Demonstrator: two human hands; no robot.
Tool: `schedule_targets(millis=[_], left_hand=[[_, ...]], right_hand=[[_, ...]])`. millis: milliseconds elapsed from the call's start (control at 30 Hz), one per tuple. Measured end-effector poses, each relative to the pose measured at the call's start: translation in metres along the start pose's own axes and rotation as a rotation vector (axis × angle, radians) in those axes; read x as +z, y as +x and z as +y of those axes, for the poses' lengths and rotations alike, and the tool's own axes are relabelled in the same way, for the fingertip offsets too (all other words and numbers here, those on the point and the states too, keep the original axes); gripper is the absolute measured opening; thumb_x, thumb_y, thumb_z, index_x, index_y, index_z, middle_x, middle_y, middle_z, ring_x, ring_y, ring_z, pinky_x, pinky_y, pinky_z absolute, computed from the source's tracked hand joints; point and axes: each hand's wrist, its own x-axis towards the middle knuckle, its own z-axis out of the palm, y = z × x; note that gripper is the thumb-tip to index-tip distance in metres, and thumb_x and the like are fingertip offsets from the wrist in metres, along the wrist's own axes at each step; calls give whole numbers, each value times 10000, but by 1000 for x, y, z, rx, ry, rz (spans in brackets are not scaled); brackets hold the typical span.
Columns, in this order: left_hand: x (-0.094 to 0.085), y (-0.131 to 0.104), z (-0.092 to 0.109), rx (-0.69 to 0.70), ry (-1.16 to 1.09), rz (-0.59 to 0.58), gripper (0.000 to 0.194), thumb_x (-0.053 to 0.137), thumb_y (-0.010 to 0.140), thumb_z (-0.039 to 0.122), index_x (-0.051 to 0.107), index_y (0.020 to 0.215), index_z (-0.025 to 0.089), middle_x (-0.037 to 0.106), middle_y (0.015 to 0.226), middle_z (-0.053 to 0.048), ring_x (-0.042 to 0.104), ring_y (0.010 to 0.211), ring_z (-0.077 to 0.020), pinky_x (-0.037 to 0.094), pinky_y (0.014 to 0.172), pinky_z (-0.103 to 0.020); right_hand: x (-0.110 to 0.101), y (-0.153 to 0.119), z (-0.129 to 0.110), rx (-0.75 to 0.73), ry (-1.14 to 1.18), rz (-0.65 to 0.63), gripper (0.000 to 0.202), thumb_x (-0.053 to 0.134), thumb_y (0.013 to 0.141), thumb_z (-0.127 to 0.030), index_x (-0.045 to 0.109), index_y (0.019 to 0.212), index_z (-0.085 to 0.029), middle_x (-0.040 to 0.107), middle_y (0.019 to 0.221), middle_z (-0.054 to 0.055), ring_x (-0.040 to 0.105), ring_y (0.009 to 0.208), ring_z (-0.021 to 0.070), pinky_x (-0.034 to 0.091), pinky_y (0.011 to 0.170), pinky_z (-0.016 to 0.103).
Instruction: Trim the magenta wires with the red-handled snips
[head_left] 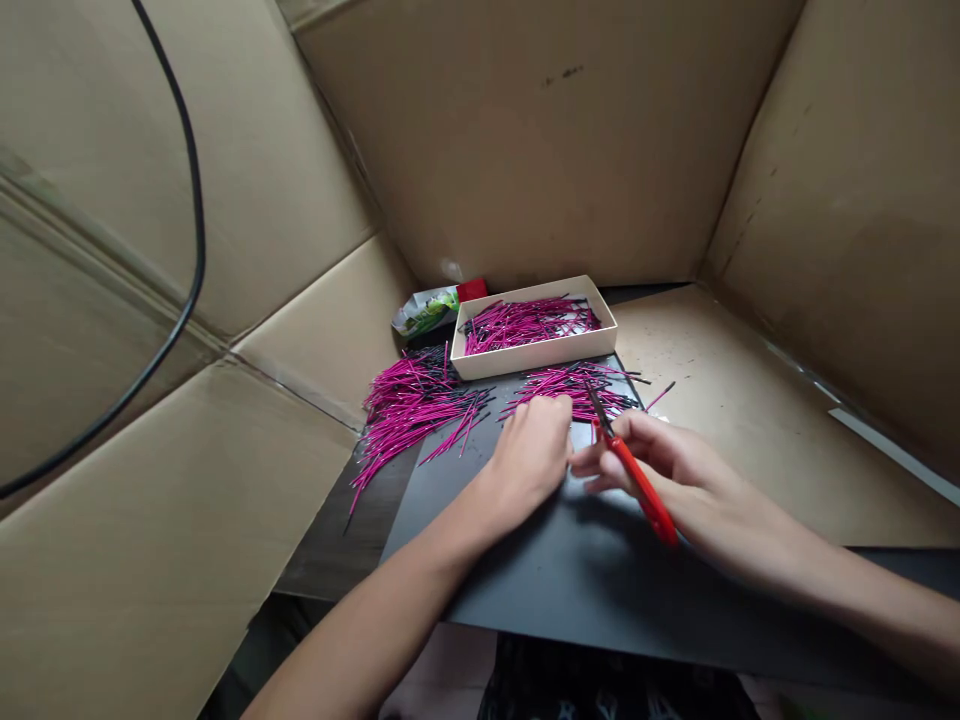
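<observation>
My right hand (pixel 675 465) is closed around red-handled snips (pixel 640 485), their dark, narrow tips pointing away from me and up. Beside it on the left, my left hand (pixel 531 445) is curled with its back toward the camera, so whatever its fingers hold is hidden. Just beyond both hands lies a loose pile of short magenta wires with black ends (pixel 559 385). A larger heap of the same wires (pixel 409 400) spreads to the left. More of them fill a shallow cream box (pixel 536 358) behind.
Tall cardboard walls (pixel 540 150) enclose the dark grey work surface (pixel 525 580). A flat cardboard sheet (pixel 750 420) covers the right side. Behind the left heap lies a green-and-white packet (pixel 427 312). A black cable (pixel 196 200) hangs at the left.
</observation>
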Motion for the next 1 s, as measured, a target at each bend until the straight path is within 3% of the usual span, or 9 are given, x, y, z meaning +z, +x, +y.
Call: schedule_targets(millis=[67,267,400,567,700,767,867,1000], left_hand=[[2,1,-6,-21,22,57,208,382,897,189,578,853,138,632,805,-91,567,698,-183,360,610,-285],[-5,0,-2,6,-31,-4,207,439,896,292,572,840,144,646,798,-75,538,619,-163,307,513,-261],[-10,-1,-8,-10,45,130,176,413,920,216,576,964,167,675,883,-87,612,754,-202,365,602,-282],[-26,-2,-45,-241,168,250,199,446,918,284,598,1031,224,693,961,-86,631,840,-246,406,647,-319],[-35,-1,-78,-442,258,162,187,501,842,256,657,933,208,684,935,-127,622,852,-307,426,650,-364],[-34,0,-86,-468,267,133,198,503,826,258,664,925,199,677,947,-141,618,874,-327,434,659,-380],[-30,3,-86,-431,220,149,205,494,833,254,654,946,193,670,989,-142,619,867,-308,440,673,-382],[-27,5,-75,-262,118,153,186,492,848,242,639,953,198,662,1020,-108,612,882,-245,443,711,-341]], right_hand=[[-1,1,-2,26,10,52,322,626,817,-488,540,877,-184,668,997,83,644,906,188,533,845,367],[0,-6,-5,-55,31,-99,298,608,834,-476,594,979,-216,678,1005,74,638,948,201,534,846,369],[-4,0,-4,-84,-20,93,304,631,817,-472,589,957,-206,686,988,80,641,906,203,535,820,374],[-16,6,-13,-84,-72,179,305,609,828,-477,601,918,-186,693,980,100,648,789,175,543,738,342],[-22,2,-20,-147,-191,237,282,629,818,-458,613,871,-181,701,919,89,647,760,171,529,678,313],[-23,1,-22,-175,-245,261,280,636,814,-451,622,860,-175,701,875,84,645,737,166,520,652,299],[-23,1,-23,-201,-291,284,288,646,804,-454,629,847,-170,698,825,78,639,700,160,514,621,291],[-23,2,-22,-223,-310,276,283,635,806,-458,630,819,-175,696,806,71,634,680,156,519,623,299]])
